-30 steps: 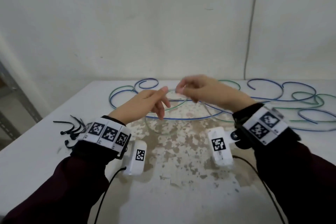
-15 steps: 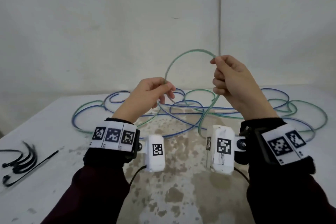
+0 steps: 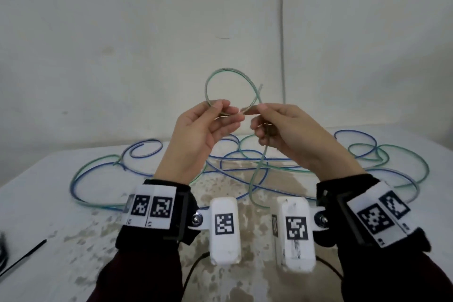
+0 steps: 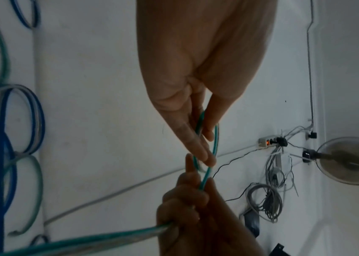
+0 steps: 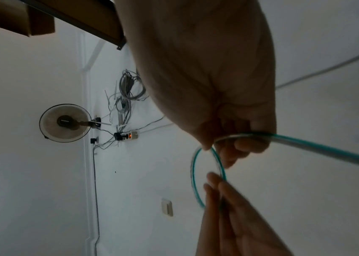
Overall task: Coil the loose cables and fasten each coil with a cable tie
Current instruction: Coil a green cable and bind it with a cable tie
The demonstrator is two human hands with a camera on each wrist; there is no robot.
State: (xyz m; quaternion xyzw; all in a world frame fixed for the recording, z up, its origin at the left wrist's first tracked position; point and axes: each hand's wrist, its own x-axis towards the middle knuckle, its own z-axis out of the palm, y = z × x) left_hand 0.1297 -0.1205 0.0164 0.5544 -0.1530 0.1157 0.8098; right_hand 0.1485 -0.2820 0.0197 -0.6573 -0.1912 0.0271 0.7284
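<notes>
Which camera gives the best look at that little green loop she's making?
The head view: the whole green loop stands open above both hands. The left wrist view sees it edge-on and narrow; the right wrist view shows it blurred, partly behind fingers.

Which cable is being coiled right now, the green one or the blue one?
The green cable: the left hand and right hand pinch its first loop in the air. The blue cable lies untouched on the table.

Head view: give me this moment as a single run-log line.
stage: first loop | left hand: pinches thin green cable loop | right hand: grips same cable | black cable ties: on table, untouched
</notes>
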